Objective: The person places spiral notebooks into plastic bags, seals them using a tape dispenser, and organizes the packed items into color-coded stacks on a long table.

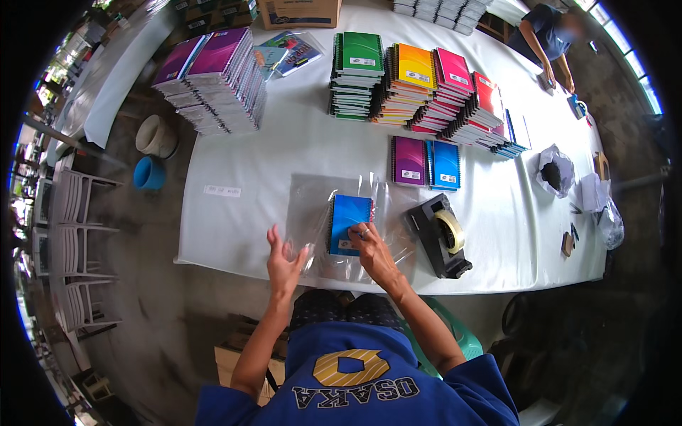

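A blue spiral notebook lies on a sheet of clear plastic film in front of me, with a bit of red showing along its right edge. My right hand rests over the notebook's lower right part, fingers curled together against the cover. Whatever those fingertips may pinch is hidden. To the left, my left hand is held over the film's edge with fingers spread, apart from the notebook. Close by on the right stands a black tape dispenser with a roll of clear tape.
Beyond the film lie a purple notebook and blue notebooks. Stacks of green, yellow and pink notebooks stand farther back. Purple notebooks pile at far left. A co-worker stands at the far right.
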A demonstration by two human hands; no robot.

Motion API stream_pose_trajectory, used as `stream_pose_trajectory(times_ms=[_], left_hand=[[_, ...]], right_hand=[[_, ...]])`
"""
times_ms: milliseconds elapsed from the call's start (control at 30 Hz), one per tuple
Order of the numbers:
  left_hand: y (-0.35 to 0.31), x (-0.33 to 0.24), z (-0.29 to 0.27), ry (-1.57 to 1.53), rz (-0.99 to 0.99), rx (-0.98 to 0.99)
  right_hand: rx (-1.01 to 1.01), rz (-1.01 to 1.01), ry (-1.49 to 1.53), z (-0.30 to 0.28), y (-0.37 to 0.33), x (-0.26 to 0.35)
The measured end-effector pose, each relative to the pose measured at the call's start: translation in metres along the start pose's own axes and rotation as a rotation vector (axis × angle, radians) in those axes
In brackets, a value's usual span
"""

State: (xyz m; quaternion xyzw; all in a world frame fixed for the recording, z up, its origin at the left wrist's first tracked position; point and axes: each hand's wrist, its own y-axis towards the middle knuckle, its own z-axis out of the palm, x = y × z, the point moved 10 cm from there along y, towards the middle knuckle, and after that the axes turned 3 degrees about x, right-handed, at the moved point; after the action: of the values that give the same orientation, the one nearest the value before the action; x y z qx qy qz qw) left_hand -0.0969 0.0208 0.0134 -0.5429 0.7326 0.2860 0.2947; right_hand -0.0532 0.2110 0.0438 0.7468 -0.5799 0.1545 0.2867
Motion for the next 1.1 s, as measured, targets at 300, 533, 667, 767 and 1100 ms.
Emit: stream_pose_trajectory(times_ms=[300,533,667,767,1100], left_hand=[[-0.029,-0.035,0.016,-0.272,0.033,0.141],[-0.055,-0.072,0.041,0.007,0.341,0.295],[-0.05,-0.035,0.053,-0.379,0.209,0.554],[0.0,-0.012,0.029,-0.97,-0.225,0.239],[0.07,-0.039,0.091,-1.078,-0.515,0.513]], right_hand=[[-0.048,0.204,0.339,0.013,0.012,-0.019],[0.032,0.495,0.222,0.032,0.022,-0.029],[0.114,0.58,0.049,0.039,0.024,-0.03],[0.042,0.626,0.185,0.04,0.01,-0.047],[0.073,0.53,0.308,0.035,0.016,-0.033]])
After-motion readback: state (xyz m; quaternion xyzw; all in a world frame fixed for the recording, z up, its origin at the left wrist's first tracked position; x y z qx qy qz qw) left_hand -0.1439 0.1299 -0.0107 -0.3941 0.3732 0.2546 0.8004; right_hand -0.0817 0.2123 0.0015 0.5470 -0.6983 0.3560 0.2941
